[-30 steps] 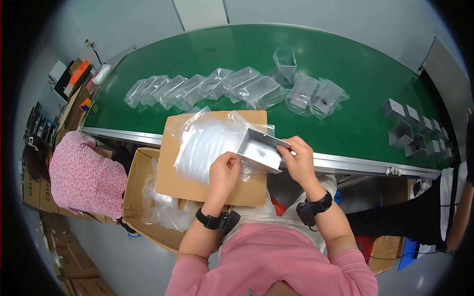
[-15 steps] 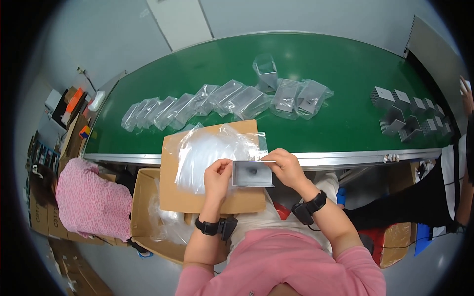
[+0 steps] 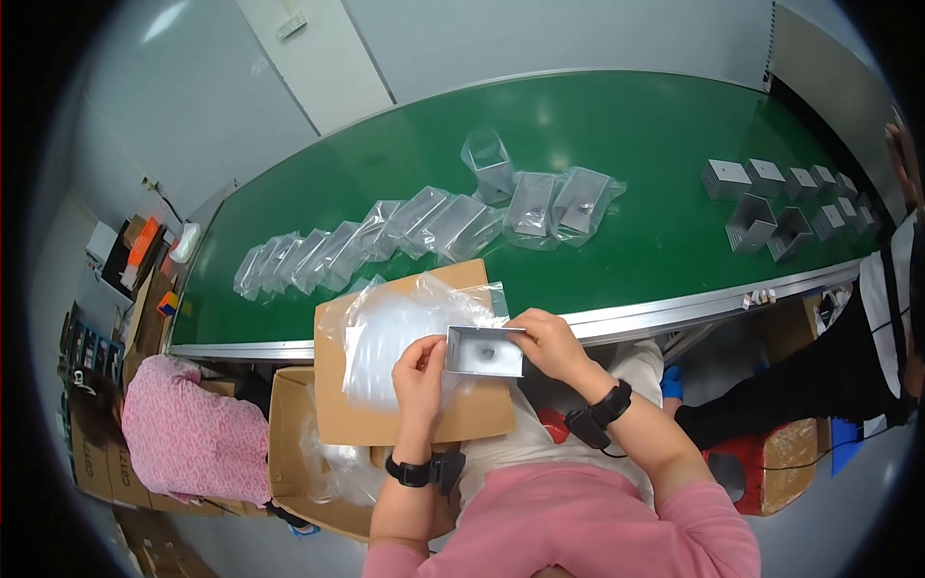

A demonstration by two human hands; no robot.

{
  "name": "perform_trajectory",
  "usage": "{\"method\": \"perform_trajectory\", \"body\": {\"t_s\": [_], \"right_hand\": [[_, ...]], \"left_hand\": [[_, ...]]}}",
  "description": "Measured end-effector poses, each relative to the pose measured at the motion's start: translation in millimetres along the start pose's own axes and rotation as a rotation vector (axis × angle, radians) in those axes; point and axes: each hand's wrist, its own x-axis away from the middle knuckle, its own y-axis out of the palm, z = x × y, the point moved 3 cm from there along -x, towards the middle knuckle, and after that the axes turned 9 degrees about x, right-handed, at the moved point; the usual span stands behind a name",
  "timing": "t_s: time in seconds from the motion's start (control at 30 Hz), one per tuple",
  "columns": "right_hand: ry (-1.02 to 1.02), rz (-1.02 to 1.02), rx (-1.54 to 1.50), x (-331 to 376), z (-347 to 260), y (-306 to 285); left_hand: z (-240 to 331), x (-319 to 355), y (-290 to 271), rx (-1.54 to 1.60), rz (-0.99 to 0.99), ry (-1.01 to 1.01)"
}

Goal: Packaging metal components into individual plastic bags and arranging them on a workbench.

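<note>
Between my two hands is a grey metal bracket [image 3: 485,353], box-like, its hollow side facing up with a dark round spot on its inner face. My left hand [image 3: 420,374] pinches its left edge between thumb and fingers. At its upper right corner, my right hand [image 3: 551,342] grips the rim. Just beyond and left of the bracket lies a stack of clear plastic bags [image 3: 385,352], resting on a flat piece of cardboard [image 3: 462,429].
On the green table [image 3: 617,125] stands a row of bagged metal parts [image 3: 414,222]. Unbagged metal parts [image 3: 727,176] stand at the right. An open carton [image 3: 289,414] holds plastic bags at lower left. Co-workers are at the left [image 3: 193,424] and right [image 3: 800,376].
The view has shifted and turned a little. The bracket has tilted, showing more of its inside, and both hands still hold it.
</note>
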Motion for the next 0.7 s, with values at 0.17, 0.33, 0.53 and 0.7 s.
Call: {"method": "perform_trajectory", "body": {"t_s": [0.17, 0.33, 0.53, 0.7], "right_hand": [[-0.010, 0.031, 0.067, 3, -4, -3], [-0.123, 0.096, 0.132, 2, -16, -6], [-0.136, 0.118, 0.055, 5, -12, -1], [-0.023, -0.023, -0.117, -5, -14, 1]], "left_hand": [[32, 11, 14, -0.343, -0.001, 0.352], [42, 17, 21, -0.431, 0.016, 0.447], [35, 20, 19, -0.428, -0.042, 0.308], [42, 28, 46, -0.476, -0.191, 0.491]]}}
